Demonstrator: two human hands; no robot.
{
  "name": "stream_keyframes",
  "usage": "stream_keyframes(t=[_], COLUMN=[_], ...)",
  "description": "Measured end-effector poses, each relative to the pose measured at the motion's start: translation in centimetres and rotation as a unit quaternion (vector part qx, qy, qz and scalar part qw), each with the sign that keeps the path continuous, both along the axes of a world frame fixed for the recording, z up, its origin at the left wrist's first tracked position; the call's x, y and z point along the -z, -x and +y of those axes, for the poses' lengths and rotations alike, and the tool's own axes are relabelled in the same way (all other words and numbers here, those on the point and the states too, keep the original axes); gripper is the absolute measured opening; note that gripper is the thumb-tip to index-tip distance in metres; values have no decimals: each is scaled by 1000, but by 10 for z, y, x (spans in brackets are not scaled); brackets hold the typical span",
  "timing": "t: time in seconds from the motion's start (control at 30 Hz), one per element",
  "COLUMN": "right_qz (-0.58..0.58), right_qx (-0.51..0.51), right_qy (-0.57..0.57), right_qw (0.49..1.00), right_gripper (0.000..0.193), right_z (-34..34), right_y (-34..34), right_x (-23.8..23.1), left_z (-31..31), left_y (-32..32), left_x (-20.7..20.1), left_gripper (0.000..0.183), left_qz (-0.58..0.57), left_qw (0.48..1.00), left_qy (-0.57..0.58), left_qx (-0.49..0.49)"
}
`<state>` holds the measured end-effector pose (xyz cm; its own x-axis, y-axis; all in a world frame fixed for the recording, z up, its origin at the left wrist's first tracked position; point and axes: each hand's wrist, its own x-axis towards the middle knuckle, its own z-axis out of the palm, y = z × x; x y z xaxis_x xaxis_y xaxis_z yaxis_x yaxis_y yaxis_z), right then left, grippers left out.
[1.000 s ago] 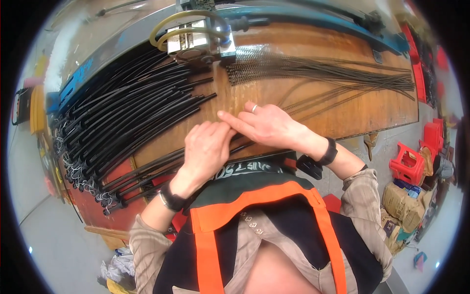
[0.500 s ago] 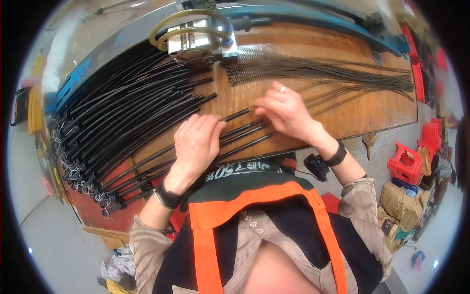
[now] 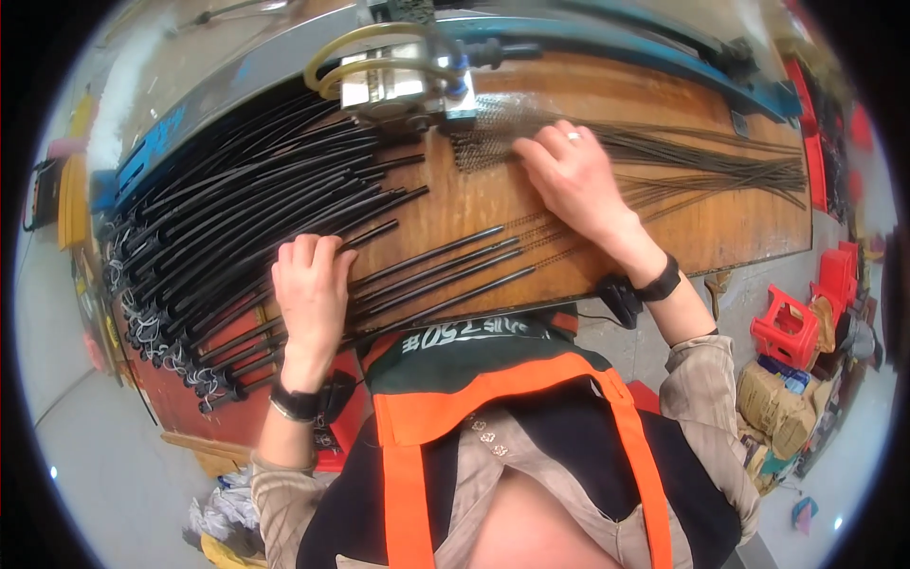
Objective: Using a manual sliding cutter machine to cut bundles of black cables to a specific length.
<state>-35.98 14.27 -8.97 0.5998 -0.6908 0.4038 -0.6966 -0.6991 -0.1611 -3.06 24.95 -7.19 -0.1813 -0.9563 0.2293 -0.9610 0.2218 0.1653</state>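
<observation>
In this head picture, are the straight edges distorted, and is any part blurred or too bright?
Head view: the wooden bench edge and blue rail bow toward the rim, fisheye distortion; a black ring frames the picture; the upper left looks pale and washed out; both the left hand and right hand are sharp.

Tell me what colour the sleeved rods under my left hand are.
Black, seen clearly in the head view: the sleeved rods under the left hand.

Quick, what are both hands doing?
Left hand: open, flat on the black tubes.
Right hand: open, fingers on the thin wires.
</observation>
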Motion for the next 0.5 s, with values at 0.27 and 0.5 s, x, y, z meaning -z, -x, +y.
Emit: stream_keyframes(t=[0.27, 0.5], right_qz=[-152, -273], right_qx=[98, -2], right_qy=[-277, -285], right_qw=[944, 919], right_gripper=[38, 45], right_z=[19, 24], right_y=[-23, -13], right_x=[-18, -4], left_z=[0, -8], left_y=[6, 46], left_x=[1, -2], left_gripper=[16, 10], left_qz=[64, 122], left_qw=[996, 982], left_qy=[-5, -20], left_qx=[69, 141])
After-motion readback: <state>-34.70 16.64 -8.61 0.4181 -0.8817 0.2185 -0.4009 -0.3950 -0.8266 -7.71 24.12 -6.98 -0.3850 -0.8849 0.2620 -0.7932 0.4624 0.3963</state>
